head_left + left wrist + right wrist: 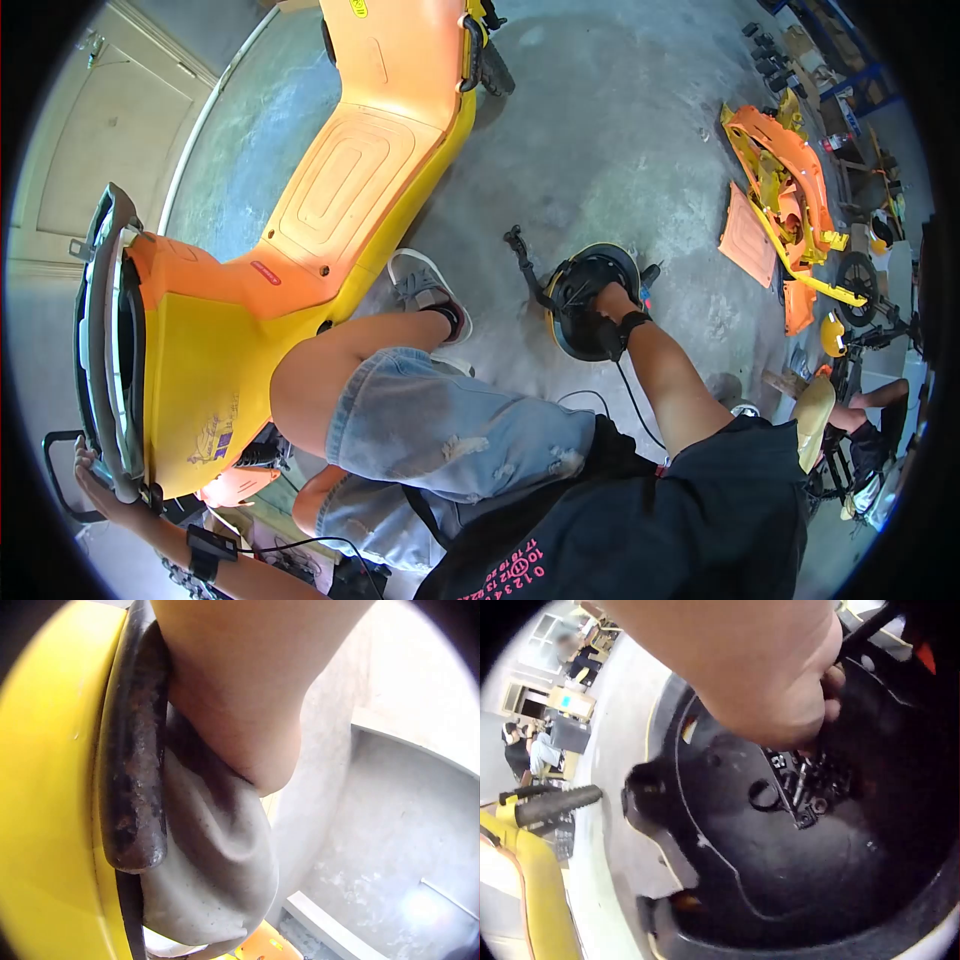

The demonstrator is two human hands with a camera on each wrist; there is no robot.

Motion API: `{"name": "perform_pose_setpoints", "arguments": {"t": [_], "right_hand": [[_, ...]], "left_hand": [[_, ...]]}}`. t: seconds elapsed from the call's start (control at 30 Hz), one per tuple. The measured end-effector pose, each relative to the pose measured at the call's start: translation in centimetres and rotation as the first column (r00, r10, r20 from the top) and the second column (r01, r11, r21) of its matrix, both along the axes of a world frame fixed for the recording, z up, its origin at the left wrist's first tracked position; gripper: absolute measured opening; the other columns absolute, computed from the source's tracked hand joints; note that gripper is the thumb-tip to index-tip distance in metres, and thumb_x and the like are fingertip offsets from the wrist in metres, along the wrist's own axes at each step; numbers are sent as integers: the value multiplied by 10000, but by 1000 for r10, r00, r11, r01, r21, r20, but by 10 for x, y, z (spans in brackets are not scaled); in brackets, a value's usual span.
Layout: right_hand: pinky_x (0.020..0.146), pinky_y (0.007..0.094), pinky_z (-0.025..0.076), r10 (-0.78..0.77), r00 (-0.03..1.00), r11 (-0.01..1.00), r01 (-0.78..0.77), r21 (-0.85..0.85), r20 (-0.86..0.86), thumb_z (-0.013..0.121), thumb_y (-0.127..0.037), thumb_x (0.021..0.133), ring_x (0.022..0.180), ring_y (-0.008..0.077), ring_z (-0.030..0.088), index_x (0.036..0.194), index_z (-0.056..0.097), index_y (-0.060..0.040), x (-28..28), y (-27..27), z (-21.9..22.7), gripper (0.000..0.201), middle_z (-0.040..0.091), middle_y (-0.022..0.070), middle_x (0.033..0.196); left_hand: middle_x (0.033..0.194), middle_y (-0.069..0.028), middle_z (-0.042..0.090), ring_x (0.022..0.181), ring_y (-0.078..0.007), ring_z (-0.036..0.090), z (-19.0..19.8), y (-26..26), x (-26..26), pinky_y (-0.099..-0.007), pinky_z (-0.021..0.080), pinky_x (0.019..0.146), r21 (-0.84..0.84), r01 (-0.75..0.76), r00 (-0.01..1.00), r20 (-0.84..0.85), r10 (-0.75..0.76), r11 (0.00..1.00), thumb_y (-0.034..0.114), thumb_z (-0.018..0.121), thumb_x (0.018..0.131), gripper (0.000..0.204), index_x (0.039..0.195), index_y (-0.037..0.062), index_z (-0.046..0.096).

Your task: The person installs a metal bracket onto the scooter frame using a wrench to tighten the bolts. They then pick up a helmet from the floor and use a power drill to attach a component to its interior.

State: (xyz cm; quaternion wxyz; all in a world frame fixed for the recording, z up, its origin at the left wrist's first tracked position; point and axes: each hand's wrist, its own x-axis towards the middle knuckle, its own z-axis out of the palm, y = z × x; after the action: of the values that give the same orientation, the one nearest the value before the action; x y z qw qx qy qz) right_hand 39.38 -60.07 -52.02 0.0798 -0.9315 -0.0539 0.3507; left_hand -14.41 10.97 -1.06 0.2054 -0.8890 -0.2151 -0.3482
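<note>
My right hand reaches down into an upturned black bowl-shaped shell with a yellow outer edge. Its fingers bend inward above a small pile of screws and dark metal parts at the bottom; I cannot tell whether they pinch one. A black ring lies beside the pile. On the other side, my left hand rests against the grey seat of a yellow and orange scooter, its fingers extended. Close by is the scooter's worn black grab rail.
The scooter's orange footboard stretches away in front of my legs. Removed orange and yellow body panels lie on the concrete floor at the right. Another person is at the far right, near a wheel. Cables run from both wrists.
</note>
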Motion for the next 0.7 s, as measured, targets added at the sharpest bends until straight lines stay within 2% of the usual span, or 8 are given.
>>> {"name": "perform_pose_setpoints", "arguments": {"t": [0.03,0.17,0.27,0.33,0.43,0.6,0.67,0.7], "right_hand": [[526,442,500,-169,977,981,179,71,-130,715,-301,904,567,284,660,789,716,-35,7,-1,4,290,693,131,690],[507,382,511,-542,823,822,561,97,-168,679,-178,874,589,284,686,763,747,-47,26,11,48,184,707,125,707],[422,388,414,-504,843,838,530,129,-190,656,-241,918,454,217,575,705,692,-74,33,-8,34,273,648,52,621],[431,360,374,-188,963,979,199,39,-192,595,-262,970,467,162,565,691,657,-87,36,-25,2,336,639,0,623],[451,348,384,-366,842,905,421,58,-395,575,-246,977,509,130,611,738,689,-97,22,-23,-4,304,670,-15,654],[466,369,408,-340,835,913,403,62,-433,591,-230,962,519,139,626,774,722,-133,3,-24,-3,248,700,-5,671],[473,371,442,31,910,998,-53,-42,-413,601,-195,933,507,170,626,804,730,-103,8,-23,-15,205,677,40,636],[473,371,442,33,902,997,-61,-50,-430,601,-195,933,507,170,626,804,730,-103,7,-25,-23,205,677,40,636]], "left_hand": [[1295,-206,620,1151,-354,646,-1,-2,2,-454,516,1015,-1,1,1000,2,-1,1000,121,552,1022,433,1406,-63,473],[1314,-212,618,1188,-351,623,-6,-7,7,-449,480,1058,4,14,999,46,-14,1000,128,543,1007,450,1405,-74,486],[1322,-215,609,1199,-353,614,-5,-11,8,-451,470,1070,-14,-19,999,47,20,1000,112,543,1002,449,1402,-84,482],[1322,-216,606,1202,-354,611,-3,-15,11,-452,466,1076,-11,-68,997,35,68,998,102,541,1000,445,1397,-90,482],[1316,-209,609,1197,-356,612,-7,-18,16,-450,460,1081,-24,5,998,67,-3,1000,84,509,1014,413,1384,-98,487],[1292,-216,630,1168,-388,641,-3,-7,9,-472,503,1035,-115,45,993,118,-31,992,173,578,1013,458,1394,-69,500],[1286,-215,634,1171,-390,640,-1,-11,10,-474,500,1038,-84,15,996,87,-8,996,185,588,1006,467,1389,-70,506],[1281,-213,638,1175,-392,638,1,-15,12,-476,498,1041,-45,-13,998,64,16,999,197,597,999,477,1384,-71,512]]}}
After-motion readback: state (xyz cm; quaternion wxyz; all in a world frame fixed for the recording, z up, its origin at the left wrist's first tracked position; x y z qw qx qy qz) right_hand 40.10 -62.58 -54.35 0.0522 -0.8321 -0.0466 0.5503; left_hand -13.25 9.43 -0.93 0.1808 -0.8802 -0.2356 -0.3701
